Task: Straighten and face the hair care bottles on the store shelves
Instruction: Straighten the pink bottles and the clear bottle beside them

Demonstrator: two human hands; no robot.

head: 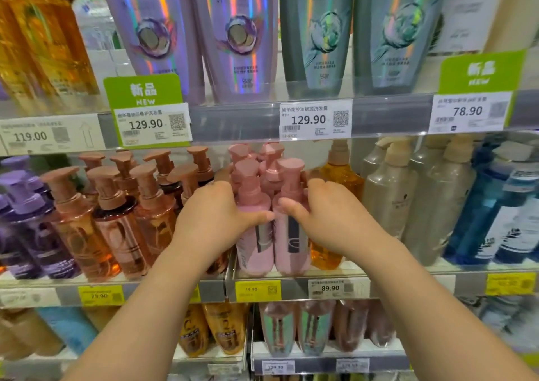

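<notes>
Head view: both hands on the middle shelf [291,274], w/ two matte pink plastic pump bottles side by side at the front edge. Left hand [217,214] wraps the left pink bottle [253,249], thumb across its front, fingers curled round its left side. Right hand [326,214] wraps the right pink bottle [291,252] the same way. Both bottles upright, touching, grey label strips facing out. More pink pumps behind. Rose-gold clear pump bottles [122,229] just left; amber pump bottle [338,176] just right.
</notes>
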